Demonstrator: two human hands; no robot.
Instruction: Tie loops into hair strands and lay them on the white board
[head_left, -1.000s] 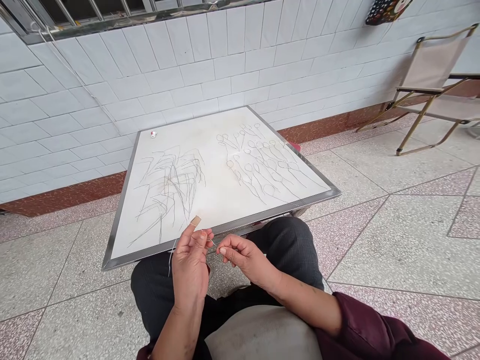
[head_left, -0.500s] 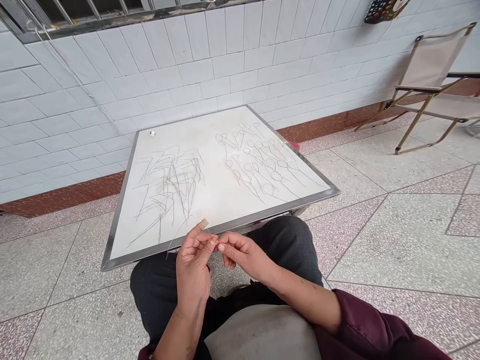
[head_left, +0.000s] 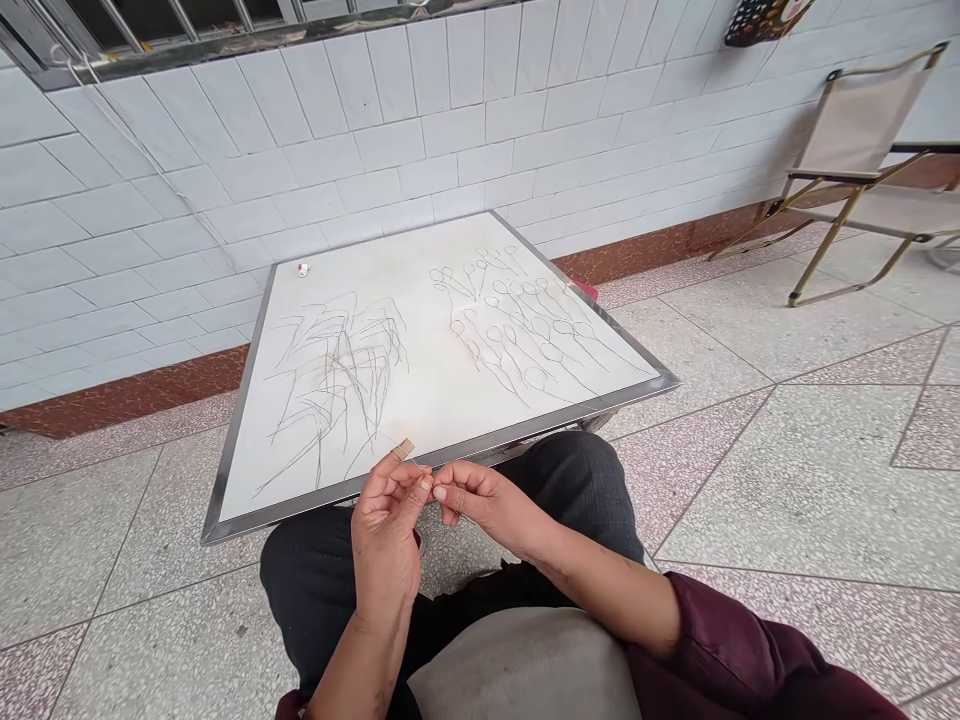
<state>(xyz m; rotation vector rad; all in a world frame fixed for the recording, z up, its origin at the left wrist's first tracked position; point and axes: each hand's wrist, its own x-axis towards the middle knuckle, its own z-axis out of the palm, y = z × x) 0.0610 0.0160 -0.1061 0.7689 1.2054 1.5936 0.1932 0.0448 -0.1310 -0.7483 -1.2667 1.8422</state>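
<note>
Just over the near edge of the table, my left hand pinches a thin wire between thumb and forefinger. A tan bandage wraps one of its fingertips. My right hand meets it tip to tip, thumb and forefinger closed on the same wire; the exact spot is covered by the fingers. On the left of the white table lies a tangle of bent thin wires. Wires with round loops at one end are spread out on the right.
A small white and red item sits at the table's far left corner. Behind the table is a white tiled wall. A folding chair stands at the right, and a dark patterned bag hangs on the wall.
Both hands stay together at almost the same place, with only slight finger movement. The wire's loose end beyond the left hand has shifted a little. The view has tilted slightly.
</note>
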